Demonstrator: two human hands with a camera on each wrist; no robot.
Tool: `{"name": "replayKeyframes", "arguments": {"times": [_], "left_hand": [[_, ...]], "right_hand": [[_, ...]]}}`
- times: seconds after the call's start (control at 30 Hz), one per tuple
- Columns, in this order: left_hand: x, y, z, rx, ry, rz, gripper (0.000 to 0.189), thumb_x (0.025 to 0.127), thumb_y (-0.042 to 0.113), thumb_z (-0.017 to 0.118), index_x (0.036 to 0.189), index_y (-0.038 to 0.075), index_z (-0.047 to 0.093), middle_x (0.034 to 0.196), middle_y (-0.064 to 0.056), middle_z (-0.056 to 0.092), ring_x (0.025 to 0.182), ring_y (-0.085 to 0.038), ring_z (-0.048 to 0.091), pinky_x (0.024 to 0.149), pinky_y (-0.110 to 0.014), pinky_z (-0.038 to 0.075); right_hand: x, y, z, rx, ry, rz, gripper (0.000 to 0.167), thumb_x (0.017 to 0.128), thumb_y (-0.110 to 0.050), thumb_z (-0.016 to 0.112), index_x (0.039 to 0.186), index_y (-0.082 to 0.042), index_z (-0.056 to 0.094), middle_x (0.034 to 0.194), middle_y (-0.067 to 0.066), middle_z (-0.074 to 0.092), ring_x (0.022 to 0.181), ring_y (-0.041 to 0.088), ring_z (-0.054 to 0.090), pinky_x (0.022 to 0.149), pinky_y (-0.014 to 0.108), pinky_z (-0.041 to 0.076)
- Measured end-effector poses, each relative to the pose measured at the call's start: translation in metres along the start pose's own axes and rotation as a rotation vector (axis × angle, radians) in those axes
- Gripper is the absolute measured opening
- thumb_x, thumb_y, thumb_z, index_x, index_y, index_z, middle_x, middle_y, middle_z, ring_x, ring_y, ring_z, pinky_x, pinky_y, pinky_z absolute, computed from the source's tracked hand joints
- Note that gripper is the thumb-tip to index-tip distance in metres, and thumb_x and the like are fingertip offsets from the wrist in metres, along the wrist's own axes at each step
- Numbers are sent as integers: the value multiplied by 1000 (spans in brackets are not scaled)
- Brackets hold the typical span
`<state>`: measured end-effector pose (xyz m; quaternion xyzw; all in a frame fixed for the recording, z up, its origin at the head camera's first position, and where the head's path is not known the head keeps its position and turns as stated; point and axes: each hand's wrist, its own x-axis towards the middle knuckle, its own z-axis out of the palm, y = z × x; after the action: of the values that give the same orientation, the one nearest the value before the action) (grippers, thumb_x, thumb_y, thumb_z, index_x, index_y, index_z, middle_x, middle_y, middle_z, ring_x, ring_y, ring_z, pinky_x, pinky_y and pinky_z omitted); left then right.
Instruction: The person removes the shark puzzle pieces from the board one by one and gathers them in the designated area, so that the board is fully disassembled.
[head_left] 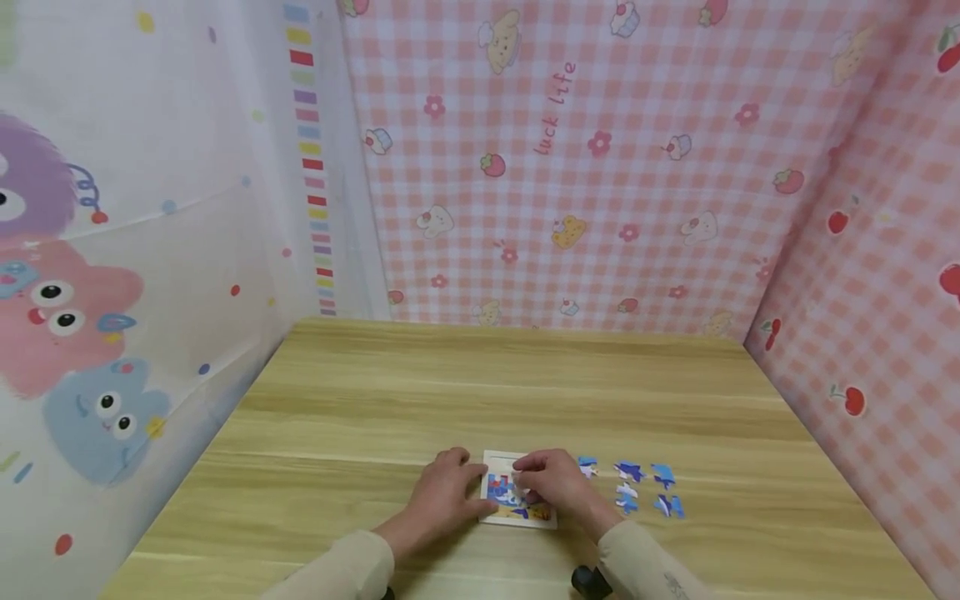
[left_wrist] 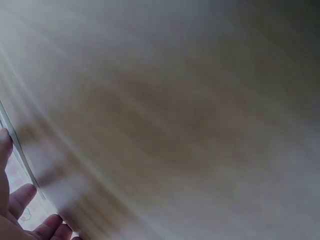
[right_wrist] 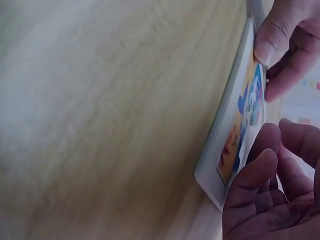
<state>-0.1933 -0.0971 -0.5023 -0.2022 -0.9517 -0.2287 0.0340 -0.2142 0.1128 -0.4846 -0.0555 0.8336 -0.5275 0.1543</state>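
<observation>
A small jigsaw puzzle board point(head_left: 518, 524) with a pale frame lies on the table, partly filled with a blue sea picture. My left hand point(head_left: 447, 492) holds its left side, the thumb over the frame and a finger along the edge. In the right wrist view, that left hand point(right_wrist: 290, 47) shows at the far end of the board. Over the board's right part, my right hand point(head_left: 558, 483) has curled fingers, with a small whitish puzzle piece point(head_left: 519, 482) at the fingertips. The fingers hide most of this piece and some of the picture.
Right of the board lie several loose puzzle pieces, among them a dark blue one point(head_left: 630, 472) and a blue corner piece point(head_left: 670, 505). The wooden table point(head_left: 450, 392) reaches back to a pink checked curtain point(head_left: 570, 192). A black object point(head_left: 591, 582) is by the right wrist.
</observation>
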Motion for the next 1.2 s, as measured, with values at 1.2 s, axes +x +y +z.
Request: {"name": "replayKeyframes", "arguments": {"times": [1.2], "left_hand": [[4, -2, 0, 59, 14, 46, 58, 77, 46, 81, 119, 8, 70, 117, -14, 59, 104, -29, 55, 89, -48, 47]], "right_hand": [[4, -3, 7, 2, -21, -37, 23, 87, 3, 66, 109, -2, 69, 83, 5, 63, 68, 16, 61, 63, 32, 54]]}}
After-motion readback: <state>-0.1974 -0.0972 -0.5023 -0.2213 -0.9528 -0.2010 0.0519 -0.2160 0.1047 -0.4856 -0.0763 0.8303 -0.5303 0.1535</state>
